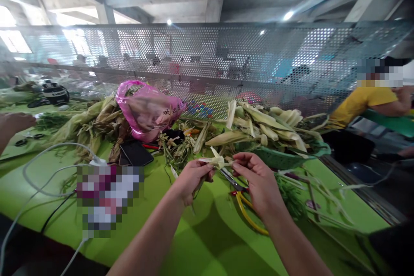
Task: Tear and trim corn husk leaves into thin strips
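Observation:
Between my two hands is a small pale piece of corn husk (218,162), folded or knotted in its middle. My left hand (198,177) pinches its left end between thumb and fingers. The right end is gripped by the thumb and fingertips of my right hand (255,177). Under my right hand lies a pair of scissors (241,200) with yellow handles, partly hidden by the hand. Beyond my hands, a heap of dry corn husks (258,127) fills a green basket (291,158). Thin husk strips and stems (176,151) lie past my left hand.
A pink plastic bag (145,110) stands at the back of the green table (207,241), beside more husks (93,127). A black phone (136,153) and white cables (35,153) lie left. A co-worker's hand (14,125) reaches in; a person in yellow (359,103) sits right. A perforated metal screen (207,58) stands behind.

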### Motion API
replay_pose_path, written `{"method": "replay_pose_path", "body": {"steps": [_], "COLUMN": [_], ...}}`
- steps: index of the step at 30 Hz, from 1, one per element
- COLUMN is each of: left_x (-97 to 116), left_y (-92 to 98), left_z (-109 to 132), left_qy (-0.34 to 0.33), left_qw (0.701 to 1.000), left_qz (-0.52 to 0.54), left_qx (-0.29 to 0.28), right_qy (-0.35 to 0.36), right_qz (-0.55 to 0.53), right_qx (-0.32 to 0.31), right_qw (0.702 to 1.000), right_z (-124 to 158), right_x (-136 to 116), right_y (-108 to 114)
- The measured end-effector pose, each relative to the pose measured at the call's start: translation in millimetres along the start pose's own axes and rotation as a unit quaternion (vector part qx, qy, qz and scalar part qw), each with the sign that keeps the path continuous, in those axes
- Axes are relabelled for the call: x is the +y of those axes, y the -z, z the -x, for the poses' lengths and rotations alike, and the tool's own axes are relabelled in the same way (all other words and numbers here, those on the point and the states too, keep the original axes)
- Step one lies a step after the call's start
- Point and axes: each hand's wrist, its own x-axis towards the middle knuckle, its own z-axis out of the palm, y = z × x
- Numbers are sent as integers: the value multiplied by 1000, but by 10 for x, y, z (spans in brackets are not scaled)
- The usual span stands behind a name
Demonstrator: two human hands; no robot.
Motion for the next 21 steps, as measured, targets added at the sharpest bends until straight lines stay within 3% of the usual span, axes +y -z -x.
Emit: {"method": "replay_pose_path", "body": {"steps": [2,6,11,13,17,21], "left_x": [10,6,-32,-45,-46,-31], "left_y": [17,19,-32,-45,-54,-44], "left_z": [-5,-16,-4,1,17,30], "left_qy": [-16,-21,-12,-5,4,12], "left_qw": [1000,996,984,981,975,971], "left_qz": [-9,-86,-166,-177,-185,-203], "left_qx": [0,-4,-55,-76,-120,-125], "right_qy": [4,-59,-133,-135,-88,-41], "right_qz": [-7,15,-3,-27,-41,-3], "right_qx": [7,-64,-111,-102,-29,6], "right_qw": [1000,996,985,985,995,999], "right_z": [-26,-29,29,38,4,-63], "right_x": [6,-25,-55,-40,43,123], "right_y": [50,85,1,-24,6,85]}}
